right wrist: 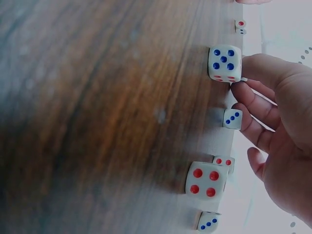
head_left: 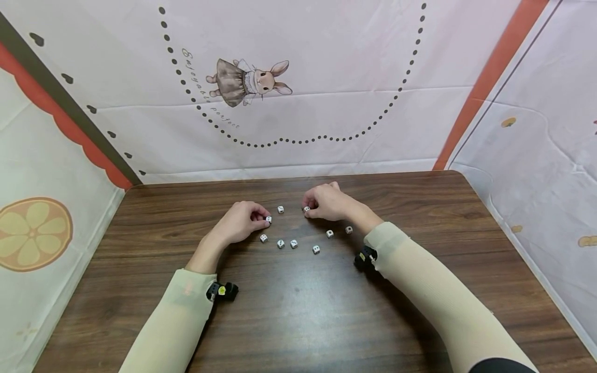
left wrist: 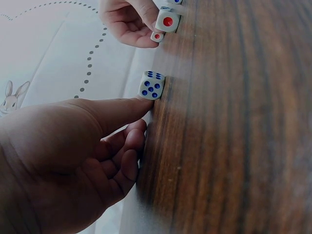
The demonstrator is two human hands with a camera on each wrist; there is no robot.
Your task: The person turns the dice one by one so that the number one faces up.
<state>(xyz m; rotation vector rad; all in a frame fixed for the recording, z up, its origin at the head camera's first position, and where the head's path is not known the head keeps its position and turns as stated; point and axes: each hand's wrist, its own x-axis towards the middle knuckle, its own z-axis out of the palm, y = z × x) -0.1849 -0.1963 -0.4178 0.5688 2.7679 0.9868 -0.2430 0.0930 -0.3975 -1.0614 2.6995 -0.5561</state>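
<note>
My left grip (head_left: 237, 221) pinches a die (head_left: 269, 219), my right grip (head_left: 328, 202) another die (head_left: 306, 209); probably light, hard, slightly slick, best taken by opposite faces

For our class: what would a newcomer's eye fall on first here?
Probably the left hand and right hand, each holding a small white die toward the far side of the wooden table. Then, on the pale backdrop above, a printed rabbit turned sideways.
</note>
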